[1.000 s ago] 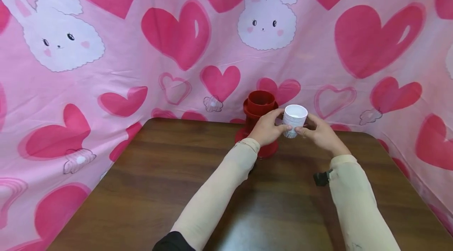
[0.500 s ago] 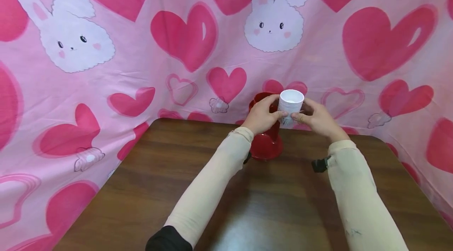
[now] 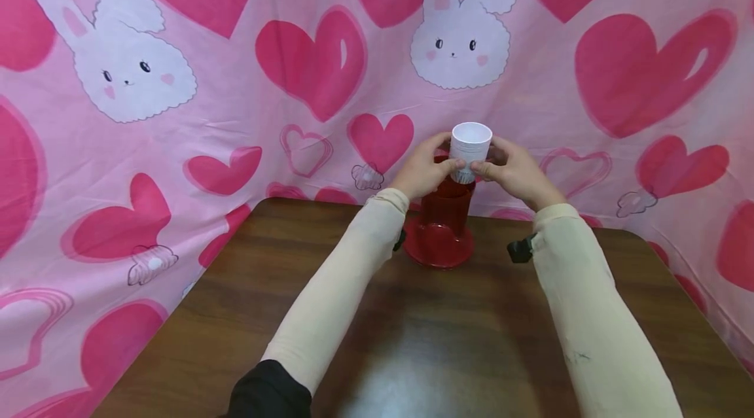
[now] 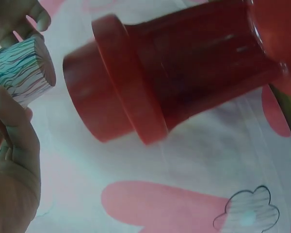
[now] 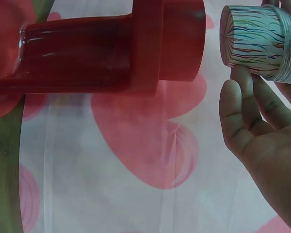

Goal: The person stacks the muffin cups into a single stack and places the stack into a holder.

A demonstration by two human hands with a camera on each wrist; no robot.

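A short stack of white paper cups (image 3: 470, 148), nested upright, is held up between both hands. My left hand (image 3: 423, 169) grips its left side and my right hand (image 3: 521, 174) its right side, thumbs at the front. Coloured wavy lines run along the lowest cup (image 5: 257, 41), whose base shows in both wrist views. Just beneath is a red plastic cup holder (image 3: 443, 212), a round tube with a collar and a wide flat base, standing on the table. A small gap separates the cups from the open top of the tube (image 4: 89, 90).
The brown wooden table (image 3: 330, 274) has its far edge close behind the red holder. A pink curtain (image 3: 224, 104) with hearts and rabbits hangs behind and at both sides. Small black devices (image 3: 521, 250) are strapped at the wrists.
Both hands have raised the cup stack and carried it left, from beside the red holder to above its top. The head view has shifted slightly.
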